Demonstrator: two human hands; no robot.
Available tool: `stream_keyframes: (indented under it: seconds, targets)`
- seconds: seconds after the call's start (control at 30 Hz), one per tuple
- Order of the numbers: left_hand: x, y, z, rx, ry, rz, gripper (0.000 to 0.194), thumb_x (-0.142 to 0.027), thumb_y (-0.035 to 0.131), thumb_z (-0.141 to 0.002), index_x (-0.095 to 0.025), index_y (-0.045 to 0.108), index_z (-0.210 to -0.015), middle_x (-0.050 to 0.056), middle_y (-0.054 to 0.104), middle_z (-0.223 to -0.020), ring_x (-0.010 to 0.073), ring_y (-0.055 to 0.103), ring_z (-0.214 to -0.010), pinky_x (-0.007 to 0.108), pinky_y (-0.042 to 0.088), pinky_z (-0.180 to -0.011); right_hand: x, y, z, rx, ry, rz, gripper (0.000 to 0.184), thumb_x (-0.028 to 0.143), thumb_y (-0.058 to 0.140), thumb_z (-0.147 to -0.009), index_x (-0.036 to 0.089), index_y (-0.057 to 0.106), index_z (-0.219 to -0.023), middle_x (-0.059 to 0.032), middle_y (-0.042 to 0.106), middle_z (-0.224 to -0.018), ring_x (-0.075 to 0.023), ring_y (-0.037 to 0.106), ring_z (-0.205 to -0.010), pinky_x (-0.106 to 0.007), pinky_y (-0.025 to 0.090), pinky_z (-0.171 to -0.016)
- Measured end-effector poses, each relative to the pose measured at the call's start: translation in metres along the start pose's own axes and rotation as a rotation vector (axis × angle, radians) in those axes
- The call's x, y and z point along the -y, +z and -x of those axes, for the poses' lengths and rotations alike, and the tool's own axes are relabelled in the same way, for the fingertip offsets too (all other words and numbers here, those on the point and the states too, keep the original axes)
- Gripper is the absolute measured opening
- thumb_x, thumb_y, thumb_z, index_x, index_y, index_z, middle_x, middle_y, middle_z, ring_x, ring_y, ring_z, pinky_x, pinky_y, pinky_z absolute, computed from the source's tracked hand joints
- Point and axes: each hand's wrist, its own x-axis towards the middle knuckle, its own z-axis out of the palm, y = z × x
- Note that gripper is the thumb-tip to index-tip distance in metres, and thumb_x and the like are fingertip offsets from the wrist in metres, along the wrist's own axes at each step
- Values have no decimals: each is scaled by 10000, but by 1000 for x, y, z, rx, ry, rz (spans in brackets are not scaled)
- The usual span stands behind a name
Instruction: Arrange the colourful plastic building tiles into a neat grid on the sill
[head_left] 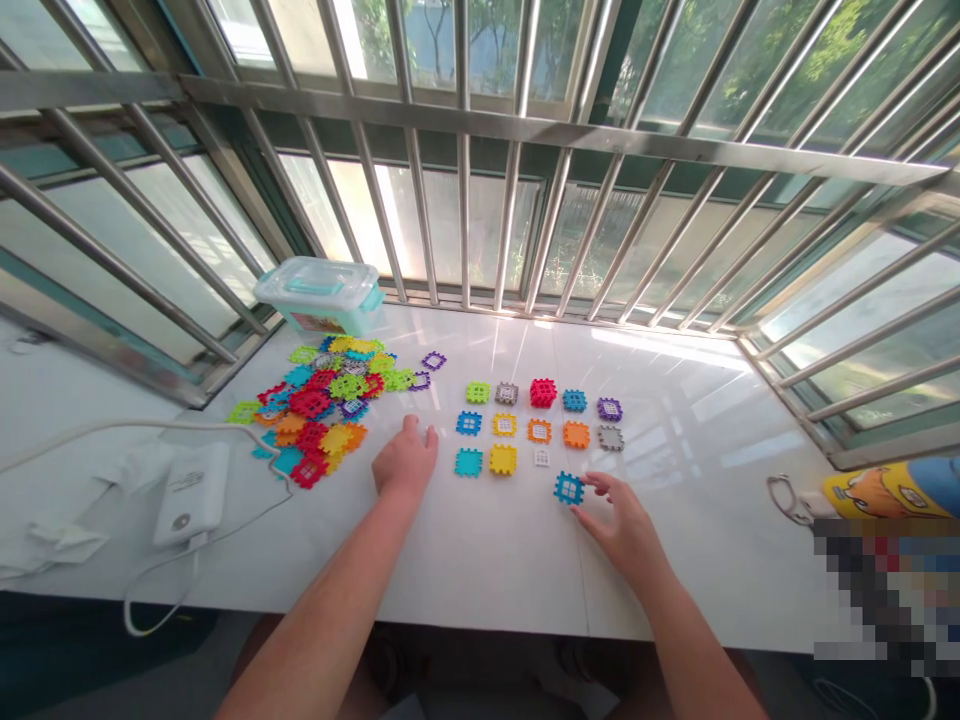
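Note:
My right hand (619,515) pinches the right side of a blue square building tile (569,488) with a window-like cross, thumb below and fingers above. Over the bare white surface, my left hand (405,462) is empty, its thumb and forefinger apart. Rows of notched square tiles lie between and beyond the hands. Among them are a turquoise tile (469,462), a yellow tile (503,460), a small white window piece (541,457), an orange tile (577,435) and a red stack (543,392). To the left of my left hand spreads a mixed heap of tiles (311,402).
A lidded clear and teal box (322,295) stands behind the heap. At left lie a white power bank (191,492) with a cable and crumpled tissues (67,530). A yellow and blue item (889,488) lies at right. Metal bars (517,125) border the white ledge.

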Motion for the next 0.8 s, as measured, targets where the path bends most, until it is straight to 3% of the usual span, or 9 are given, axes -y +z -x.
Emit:
stream_keyframes:
  seconds: [0.13, 0.27, 0.37, 0.57, 0.67, 0.8]
  targets:
    - [0, -1, 0, 13, -4, -3, 511, -574, 376, -1035, -275, 505, -1428, 138, 773, -1072, 337, 749, -974, 428, 542, -821, -2, -24, -48, -65, 0, 70, 520, 564, 689, -931, 306, 558, -1364, -108, 725, -1283, -323, 683, -1047, -532, 573, -939]
    - [-1, -1, 0, 12, 1, -3, 510, -570, 371, -1038, -272, 503, -1431, 139, 773, -1078, 340, 746, -979, 433, 543, -817, 11, -29, -98, 14, -56, 67, 533, 536, 709, -921, 301, 539, -1368, -90, 752, -1243, -314, 675, -1028, -515, 563, -930]
    - [-1, -1, 0, 8, -1, 1, 504, -562, 378, -1038, -270, 504, -1429, 138, 773, -1081, 334, 746, -981, 424, 539, -821, 38, -7, -123, 90, -118, 48, 491, 461, 736, -914, 314, 551, -1345, -70, 755, -1245, -300, 676, -1045, -482, 553, -931]
    - [-2, -2, 1, 5, -1, -1, 481, -550, 383, -1041, -269, 512, -1409, 127, 775, -1059, 320, 749, -961, 403, 532, -811, 91, 66, -155, 192, -164, -57, 556, 353, 814, -867, 311, 528, -1342, -45, 753, -1222, -279, 677, -1102, -440, 539, -932]
    - [-2, -2, 1, 0, -1, -9, 465, -544, 375, -1044, -269, 520, -1390, 123, 775, -1039, 314, 751, -948, 397, 532, -803, 105, 93, -165, 234, -146, -54, 589, 314, 858, -828, 309, 538, -1322, -38, 762, -1187, -289, 663, -1133, -456, 525, -951]
    - [-2, -3, 1, 5, 2, -13, 461, -533, 376, -1046, -268, 512, -1397, 123, 774, -1044, 312, 750, -947, 397, 533, -796, 113, 110, -171, 244, -113, -51, 605, 310, 897, -795, 304, 551, -1290, -30, 773, -1159, -305, 645, -1157, -466, 519, -953]
